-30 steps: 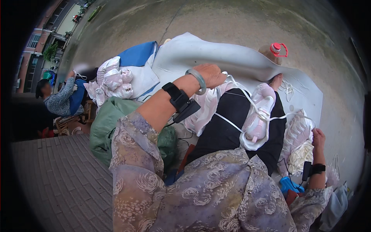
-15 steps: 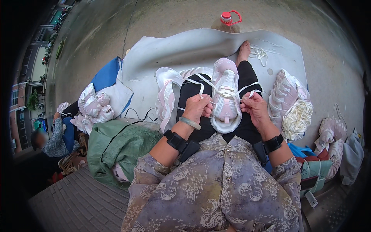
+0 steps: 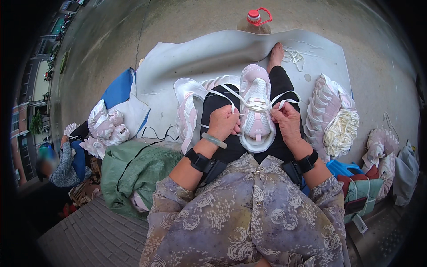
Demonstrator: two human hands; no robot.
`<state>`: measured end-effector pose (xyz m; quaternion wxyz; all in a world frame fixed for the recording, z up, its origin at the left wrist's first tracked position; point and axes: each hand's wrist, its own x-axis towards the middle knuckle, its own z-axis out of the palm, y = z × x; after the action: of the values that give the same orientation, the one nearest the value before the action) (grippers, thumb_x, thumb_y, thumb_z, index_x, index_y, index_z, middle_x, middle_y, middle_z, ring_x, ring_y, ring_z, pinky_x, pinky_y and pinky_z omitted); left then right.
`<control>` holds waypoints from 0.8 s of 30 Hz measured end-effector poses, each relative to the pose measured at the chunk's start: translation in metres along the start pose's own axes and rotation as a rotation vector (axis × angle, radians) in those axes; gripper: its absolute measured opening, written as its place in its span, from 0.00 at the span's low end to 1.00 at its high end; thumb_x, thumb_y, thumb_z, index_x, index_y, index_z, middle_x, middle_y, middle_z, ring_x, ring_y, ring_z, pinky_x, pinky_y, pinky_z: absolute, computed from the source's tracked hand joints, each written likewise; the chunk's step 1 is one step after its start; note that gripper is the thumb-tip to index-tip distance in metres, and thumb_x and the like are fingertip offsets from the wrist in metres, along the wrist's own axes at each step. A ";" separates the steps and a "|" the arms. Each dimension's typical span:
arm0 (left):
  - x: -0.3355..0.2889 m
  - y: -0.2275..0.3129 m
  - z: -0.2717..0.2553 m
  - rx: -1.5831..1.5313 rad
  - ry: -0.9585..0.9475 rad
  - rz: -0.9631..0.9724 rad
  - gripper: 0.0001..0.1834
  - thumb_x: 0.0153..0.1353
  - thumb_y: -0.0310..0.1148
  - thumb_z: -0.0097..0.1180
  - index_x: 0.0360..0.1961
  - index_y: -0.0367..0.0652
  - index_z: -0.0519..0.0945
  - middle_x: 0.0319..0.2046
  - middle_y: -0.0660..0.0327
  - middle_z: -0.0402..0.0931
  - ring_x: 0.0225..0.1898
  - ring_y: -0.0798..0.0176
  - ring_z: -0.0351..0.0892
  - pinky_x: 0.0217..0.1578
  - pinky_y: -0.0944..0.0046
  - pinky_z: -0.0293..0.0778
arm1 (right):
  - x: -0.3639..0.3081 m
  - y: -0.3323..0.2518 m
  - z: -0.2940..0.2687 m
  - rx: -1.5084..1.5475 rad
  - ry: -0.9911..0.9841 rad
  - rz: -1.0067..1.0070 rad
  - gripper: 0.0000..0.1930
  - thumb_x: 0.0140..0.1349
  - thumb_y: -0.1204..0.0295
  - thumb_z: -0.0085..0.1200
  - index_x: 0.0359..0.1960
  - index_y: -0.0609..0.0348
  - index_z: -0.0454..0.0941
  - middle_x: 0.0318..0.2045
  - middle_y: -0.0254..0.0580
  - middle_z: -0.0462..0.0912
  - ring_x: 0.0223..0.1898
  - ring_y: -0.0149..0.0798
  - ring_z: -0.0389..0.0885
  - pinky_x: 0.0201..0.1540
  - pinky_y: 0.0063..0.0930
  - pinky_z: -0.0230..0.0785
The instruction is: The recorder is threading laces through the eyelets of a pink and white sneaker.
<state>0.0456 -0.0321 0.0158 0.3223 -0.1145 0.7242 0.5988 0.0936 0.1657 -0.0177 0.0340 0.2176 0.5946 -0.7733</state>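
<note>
A pink and white shoe upper (image 3: 255, 84) lies lengthwise across my lap, its toe pointing away from me. White shoelace (image 3: 259, 107) crosses over its tongue and loops out to both sides. My left hand (image 3: 225, 121) is closed in a pinch on the lace just left of the upper. On the other side my right hand (image 3: 287, 119) pinches the lace close to the upper's edge. A row of stacked pink and white uppers (image 3: 187, 107) curves beside my left leg. Fingertips partly hide the lace ends.
To the right stand another stack of uppers (image 3: 322, 109) and a bundle of cream laces (image 3: 341, 131). A green sack (image 3: 133, 171) and more uppers (image 3: 109, 124) are on the left. Beyond the white sheet (image 3: 191, 58) stands a red-capped bottle (image 3: 254, 22). Another person (image 3: 66, 162) sits far left.
My right hand has moved slightly inward and the lace loop beside it now stands wider. Both hands still pinch lace. The whole view has shifted a little.
</note>
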 end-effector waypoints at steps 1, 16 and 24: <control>-0.001 0.001 -0.003 0.031 0.014 0.024 0.04 0.56 0.28 0.48 0.29 0.40 0.72 0.17 0.64 0.72 0.13 0.75 0.70 0.10 0.77 0.64 | 0.000 0.000 0.003 -0.203 -0.016 -0.171 0.02 0.53 0.77 0.52 0.27 0.59 0.72 0.20 0.29 0.73 0.20 0.23 0.68 0.24 0.15 0.60; 0.011 -0.005 0.009 0.134 0.067 0.152 0.04 0.55 0.25 0.48 0.25 0.37 0.71 0.15 0.65 0.70 0.11 0.74 0.70 0.10 0.74 0.64 | 0.001 0.010 -0.011 -0.260 -0.096 -0.142 0.09 0.53 0.75 0.56 0.28 0.60 0.66 0.20 0.27 0.69 0.21 0.18 0.65 0.24 0.11 0.61; 0.035 -0.020 0.007 0.698 0.328 0.947 0.05 0.52 0.27 0.49 0.22 0.37 0.72 0.12 0.64 0.69 0.10 0.72 0.69 0.11 0.70 0.65 | 0.000 0.015 -0.014 -0.254 -0.120 -0.142 0.07 0.55 0.76 0.53 0.27 0.59 0.66 0.20 0.25 0.67 0.21 0.17 0.64 0.23 0.10 0.59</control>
<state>0.0321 -0.0226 -0.0212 -0.0762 0.2417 0.8901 0.3789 0.1022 0.1745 -0.0346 0.0422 0.1222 0.6985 -0.7038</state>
